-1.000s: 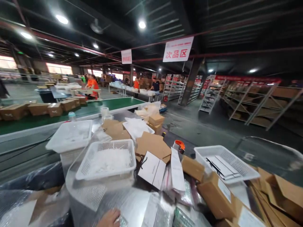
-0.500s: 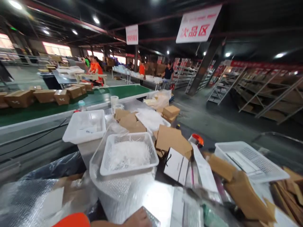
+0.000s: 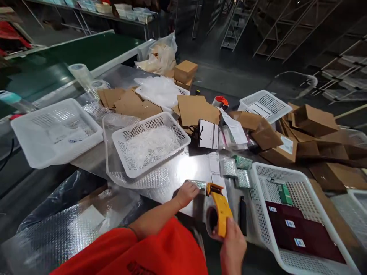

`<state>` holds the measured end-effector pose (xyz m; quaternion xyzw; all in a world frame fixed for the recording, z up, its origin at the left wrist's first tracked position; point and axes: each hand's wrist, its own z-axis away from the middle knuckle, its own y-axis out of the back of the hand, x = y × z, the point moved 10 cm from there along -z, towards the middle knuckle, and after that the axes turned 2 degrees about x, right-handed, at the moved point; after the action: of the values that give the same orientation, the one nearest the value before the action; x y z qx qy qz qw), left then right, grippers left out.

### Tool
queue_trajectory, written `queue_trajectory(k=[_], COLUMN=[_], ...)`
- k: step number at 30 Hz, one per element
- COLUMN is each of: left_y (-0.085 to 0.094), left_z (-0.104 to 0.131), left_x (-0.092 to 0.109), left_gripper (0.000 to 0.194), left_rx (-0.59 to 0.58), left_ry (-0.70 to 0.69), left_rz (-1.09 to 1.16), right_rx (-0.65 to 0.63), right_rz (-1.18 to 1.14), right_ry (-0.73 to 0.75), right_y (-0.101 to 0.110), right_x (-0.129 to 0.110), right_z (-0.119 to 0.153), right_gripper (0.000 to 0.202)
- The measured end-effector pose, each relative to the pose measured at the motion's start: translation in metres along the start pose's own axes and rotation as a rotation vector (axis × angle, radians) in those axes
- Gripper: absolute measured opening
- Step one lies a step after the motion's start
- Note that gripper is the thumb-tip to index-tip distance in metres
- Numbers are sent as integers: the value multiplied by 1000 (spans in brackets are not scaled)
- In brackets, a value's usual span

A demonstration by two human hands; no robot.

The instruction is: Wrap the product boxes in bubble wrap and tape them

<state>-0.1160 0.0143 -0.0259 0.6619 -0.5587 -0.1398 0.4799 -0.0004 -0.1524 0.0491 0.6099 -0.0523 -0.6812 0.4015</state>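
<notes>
You hold a yellow tape dispenser (image 3: 222, 206) at a wrapped packet (image 3: 200, 184) on the bench (image 3: 174, 172).
With the shred basket (image 3: 157, 162) as your marker, the bench runs beneath and around it; the large white basket (image 3: 259, 206), with dark red flat items (image 3: 304, 229) inside, sits to its right, nearer you. The dispenser is between those baskets, nearer you than the shreds; your right hand (image 3: 233, 244) is closed around its lower end. Your left hand (image 3: 187, 194), partly closed, has its fingers curled on the packet's left end, to the near right of the shred basket.
</notes>
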Motion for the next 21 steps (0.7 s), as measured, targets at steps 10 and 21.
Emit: queue_trajectory(k=[10, 21], left_y=[-11, -8], left_z=[6, 7], left_x=[-1, -11], left_gripper=[28, 22], left_rx=[-29, -42], left_ry=[-8, 102], left_rz=[-61, -46], right_rx=[-68, -15], right_rz=[-309, -190], right_ry=[-230, -129], right_y=[-63, -55], right_x=[6, 33], right_z=[-4, -7], right_gripper=[60, 62])
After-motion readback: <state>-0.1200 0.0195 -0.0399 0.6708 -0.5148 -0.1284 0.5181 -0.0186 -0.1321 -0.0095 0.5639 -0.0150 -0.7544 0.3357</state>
